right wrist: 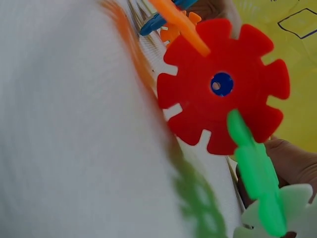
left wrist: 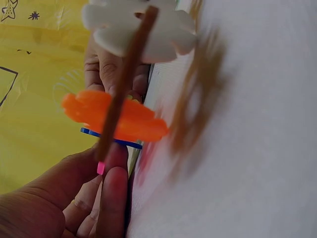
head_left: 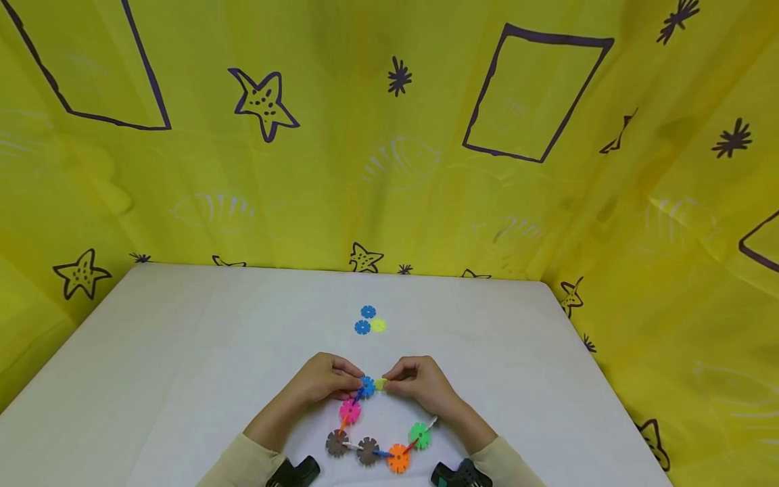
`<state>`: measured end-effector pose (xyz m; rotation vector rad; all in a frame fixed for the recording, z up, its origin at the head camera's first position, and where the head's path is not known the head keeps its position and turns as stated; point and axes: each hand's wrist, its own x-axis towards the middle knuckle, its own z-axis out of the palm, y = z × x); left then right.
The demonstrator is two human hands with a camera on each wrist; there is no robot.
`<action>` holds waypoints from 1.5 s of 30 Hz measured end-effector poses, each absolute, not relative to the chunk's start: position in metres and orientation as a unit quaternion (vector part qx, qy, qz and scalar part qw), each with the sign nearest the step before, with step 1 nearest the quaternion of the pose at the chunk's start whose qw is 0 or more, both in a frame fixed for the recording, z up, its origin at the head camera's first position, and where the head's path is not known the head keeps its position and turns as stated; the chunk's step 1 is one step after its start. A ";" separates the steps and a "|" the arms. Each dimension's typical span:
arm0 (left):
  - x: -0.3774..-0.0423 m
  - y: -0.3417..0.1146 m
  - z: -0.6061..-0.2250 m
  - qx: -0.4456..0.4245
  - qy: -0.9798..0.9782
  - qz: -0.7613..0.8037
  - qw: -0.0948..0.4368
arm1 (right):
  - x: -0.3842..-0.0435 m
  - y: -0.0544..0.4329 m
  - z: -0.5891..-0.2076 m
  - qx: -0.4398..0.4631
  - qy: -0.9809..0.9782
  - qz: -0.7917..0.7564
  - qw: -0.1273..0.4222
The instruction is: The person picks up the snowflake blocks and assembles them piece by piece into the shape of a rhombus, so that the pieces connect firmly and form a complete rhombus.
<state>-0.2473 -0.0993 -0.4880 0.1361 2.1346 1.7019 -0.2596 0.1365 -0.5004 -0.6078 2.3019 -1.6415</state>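
A chain of notched snowflake discs curves over the white table below both hands in the head view. Its upper end is a blue disc (head_left: 367,386), pinched between thumb and fingers of my left hand (head_left: 328,380). My right hand (head_left: 421,384) pinches a yellow disc (head_left: 380,384) right at the blue disc's edge. Lower along the chain come a pink disc (head_left: 349,410), a brown disc (head_left: 337,444), another brown disc (head_left: 368,451), an orange disc (head_left: 398,458) and a green disc (head_left: 420,435), with edge-on discs linking them. A red disc (right wrist: 233,54) shows large in the right wrist view.
Beyond the hands lie two loose blue discs (head_left: 368,312) and a loose yellow disc (head_left: 379,325). The white table (head_left: 213,352) meets a yellow curtain (head_left: 328,203) with drawn stars at the back and sides. Dark wrist devices (head_left: 295,471) sit at both sleeves.
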 end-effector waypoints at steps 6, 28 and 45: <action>-0.247 -0.098 -0.487 0.054 0.770 0.605 0.196 | -0.260 0.136 -0.501 -0.201 0.794 -0.560 0.128; -0.247 -0.096 -0.486 0.043 0.780 0.592 0.198 | -0.257 0.130 -0.500 -0.188 0.786 -0.573 0.135; -0.242 -0.093 -0.485 0.040 0.796 0.575 0.186 | -0.255 0.128 -0.505 -0.204 0.781 -0.578 0.115</action>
